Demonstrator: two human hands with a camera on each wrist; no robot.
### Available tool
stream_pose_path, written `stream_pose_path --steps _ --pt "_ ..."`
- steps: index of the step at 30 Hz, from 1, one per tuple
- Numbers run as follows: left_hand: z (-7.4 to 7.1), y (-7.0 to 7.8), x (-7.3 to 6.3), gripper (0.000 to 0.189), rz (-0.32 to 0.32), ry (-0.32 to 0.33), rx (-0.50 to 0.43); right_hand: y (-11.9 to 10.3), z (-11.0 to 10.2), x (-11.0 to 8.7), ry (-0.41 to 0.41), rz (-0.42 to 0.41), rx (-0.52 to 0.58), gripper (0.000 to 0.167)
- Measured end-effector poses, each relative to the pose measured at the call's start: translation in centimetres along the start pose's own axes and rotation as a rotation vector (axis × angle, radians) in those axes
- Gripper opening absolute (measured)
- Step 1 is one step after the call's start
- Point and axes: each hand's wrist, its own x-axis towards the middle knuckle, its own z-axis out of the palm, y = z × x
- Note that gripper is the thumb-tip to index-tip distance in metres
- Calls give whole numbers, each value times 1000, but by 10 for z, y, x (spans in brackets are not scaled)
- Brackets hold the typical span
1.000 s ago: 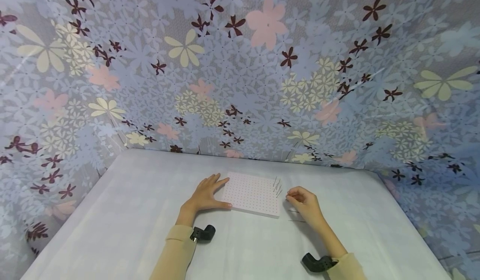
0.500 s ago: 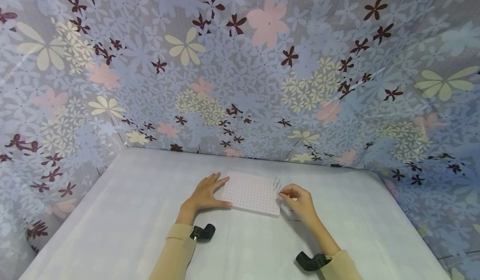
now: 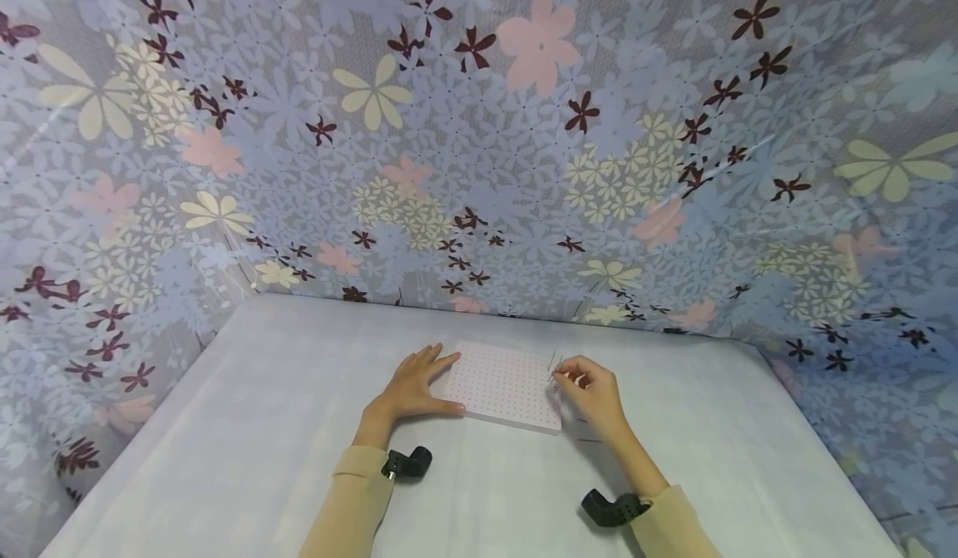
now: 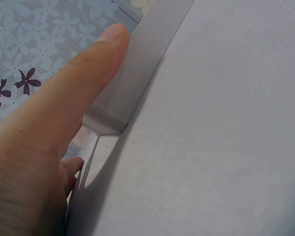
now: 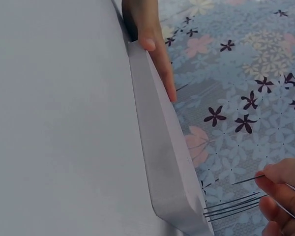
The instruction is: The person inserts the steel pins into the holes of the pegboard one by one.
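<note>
A thick white board (image 3: 497, 385) with a grid of small dots lies on the table. My left hand (image 3: 410, 387) rests at its left end, thumb and index finger stretched along opposite corners; in the left wrist view the thumb (image 4: 105, 54) lies against the board's side. My right hand (image 3: 595, 396) is over the board's right edge. Its thumb and index finger pinch a thin dark needle (image 5: 247, 180), whose tip points toward the board's dotted face. Close by, several similar needles (image 5: 231, 205) stand up from the board near its far right corner, partly behind the right fingers.
A few loose needles (image 3: 590, 441) lie on the white-covered table (image 3: 479, 500) to the right of the board. Behind the table hangs a floral cloth (image 3: 479, 167). Black cameras (image 3: 407, 463) are strapped to both wrists.
My right hand has moved left and away from me, from beside the board to the standing needles, carrying the pinched needle. The left hand and the board have stayed in place.
</note>
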Motion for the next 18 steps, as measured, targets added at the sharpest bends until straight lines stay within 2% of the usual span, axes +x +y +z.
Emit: stream_pose_path --steps 8,14,18 --pt "0 0 0 95 -8 -16 11 2 2 3 2 -33 -43 4" --pt "0 0 0 95 -13 -10 10 30 10 4 5 -6 -97 6" --pt "0 1 0 94 -8 -6 3 42 12 3 -8 6 -67 6"
